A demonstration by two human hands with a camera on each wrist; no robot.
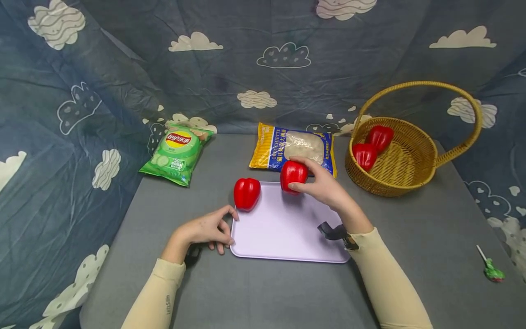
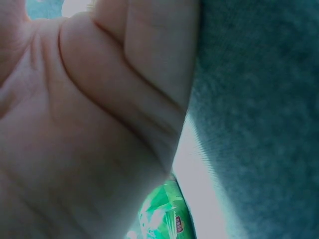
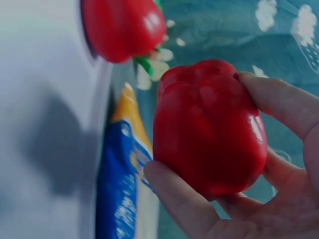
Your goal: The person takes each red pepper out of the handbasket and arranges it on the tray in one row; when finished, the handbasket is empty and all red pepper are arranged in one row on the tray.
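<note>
Head view: your right hand (image 1: 318, 183) grasps a red pepper (image 1: 293, 177), thumb on one side and fingers on the other, over the far edge of the lilac tray (image 1: 279, 237); the right wrist view confirms a firm hold, with a shadow cast on the tray surface. Your left hand (image 1: 207, 230) is at the tray's left edge, fingers loosely bent and carrying nothing; fingertip contact with the rim appears likely, though the left wrist view is mostly palm and does not settle it. As to containers, the tray bears a second pepper (image 1: 247, 194) at its far left corner, just ahead of your left hand. The wicker basket (image 1: 386, 188), right of the tray, contains two red items: a rear pepper (image 1: 380, 138) and a front pepper (image 1: 364, 156), side by side against its left wall, with bare weave to their right. Its handle arches upright above. A blue-and-yellow pasta bag (image 1: 302, 146) lies behind the tray, a green chip bag (image 1: 176, 153) to the left, and a lollipop (image 1: 492, 270) well apart at your right.
</note>
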